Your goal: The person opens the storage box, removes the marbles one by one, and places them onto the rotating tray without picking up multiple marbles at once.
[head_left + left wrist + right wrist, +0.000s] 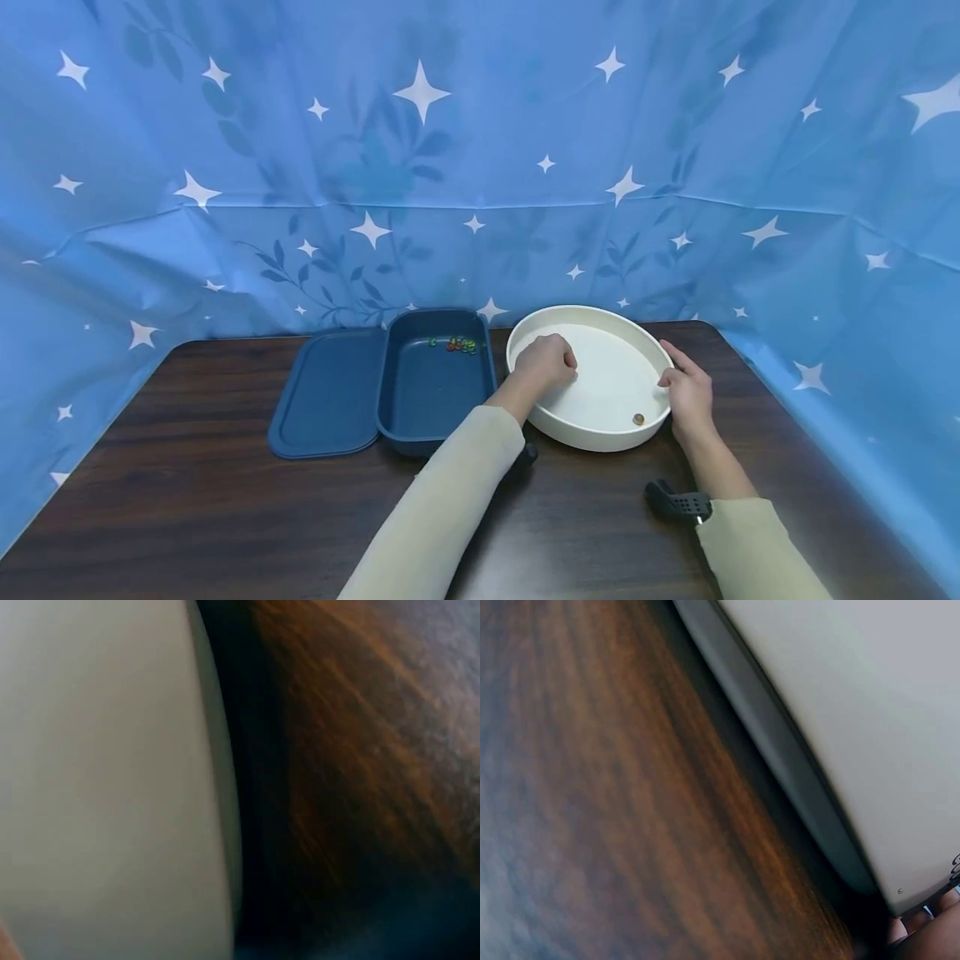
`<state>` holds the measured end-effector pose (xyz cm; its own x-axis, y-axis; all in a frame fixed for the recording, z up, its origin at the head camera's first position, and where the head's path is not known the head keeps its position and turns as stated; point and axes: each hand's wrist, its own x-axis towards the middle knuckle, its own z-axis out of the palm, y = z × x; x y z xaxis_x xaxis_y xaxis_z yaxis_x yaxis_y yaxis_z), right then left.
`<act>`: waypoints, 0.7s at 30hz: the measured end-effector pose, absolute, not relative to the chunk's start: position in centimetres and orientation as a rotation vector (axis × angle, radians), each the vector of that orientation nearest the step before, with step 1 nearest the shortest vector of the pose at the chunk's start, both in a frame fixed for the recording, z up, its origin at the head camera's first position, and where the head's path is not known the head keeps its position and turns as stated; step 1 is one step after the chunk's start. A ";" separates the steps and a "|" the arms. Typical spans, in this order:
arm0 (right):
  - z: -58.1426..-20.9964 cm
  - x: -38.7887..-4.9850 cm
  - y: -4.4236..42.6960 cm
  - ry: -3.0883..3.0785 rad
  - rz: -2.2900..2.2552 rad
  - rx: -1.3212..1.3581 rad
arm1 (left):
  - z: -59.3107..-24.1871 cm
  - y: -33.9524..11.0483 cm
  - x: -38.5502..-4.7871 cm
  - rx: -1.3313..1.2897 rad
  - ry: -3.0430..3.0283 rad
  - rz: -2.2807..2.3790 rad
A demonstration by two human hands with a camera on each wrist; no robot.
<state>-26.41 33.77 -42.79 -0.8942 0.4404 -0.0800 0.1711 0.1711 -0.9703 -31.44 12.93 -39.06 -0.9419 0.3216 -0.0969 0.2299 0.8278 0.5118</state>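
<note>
A round, cream-white tray (pixel 600 433) with a low wall stands on the right part of the table. My right hand (pixel 688 392) grips its right rim, the thumb on the inner side. In the right wrist view, fingers (pixel 934 937) show beside the pale tray wall (pixel 870 750). Over the left part of the tray is my left hand (pixel 547 364), its fingers curled; whether they pinch something small is hidden. One small, round brown piece (pixel 638 419) lies on the tray floor near the front right. The left wrist view shows mostly the tray's side (pixel 105 765).
Left of the tray stands a dark blue rectangular container (pixel 438 400) with several small green and red pieces (pixel 461 345) near its back. Its flat blue lid (pixel 327 392) lies to its left. A star-patterned blue curtain (pixel 480 150) hangs behind the dark wooden table (pixel 187 483).
</note>
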 end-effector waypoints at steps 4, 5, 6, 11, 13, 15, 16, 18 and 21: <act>-42.7 -26.7 33.5 -2.229 1.790 -0.583 | -38.9 12.6 -31.5 0.443 2.847 0.738; -42.7 -26.7 33.5 -2.236 1.784 -0.583 | -38.8 12.6 -31.4 0.450 2.852 0.730; -42.7 -26.8 33.6 -2.238 1.780 -0.582 | -38.5 12.6 -31.4 0.459 2.862 0.722; -42.7 -26.9 33.8 -2.253 1.770 -0.588 | -36.3 12.1 -31.3 0.508 2.903 0.772; -42.6 -26.9 33.9 -2.250 1.776 -0.591 | -35.1 11.4 -31.5 0.526 2.918 0.819; -42.6 -26.9 33.9 -2.244 1.781 -0.598 | -33.9 10.4 -31.7 0.546 2.932 0.864; -42.6 -26.9 33.9 -2.243 1.786 -0.598 | -33.5 9.7 -31.8 0.547 2.942 0.879; -42.7 -26.8 33.9 -2.249 1.788 -0.598 | -32.7 8.2 -32.0 0.538 2.956 0.903; -42.7 -26.5 33.8 -2.254 1.784 -0.608 | -32.1 5.6 -32.4 0.500 2.990 0.911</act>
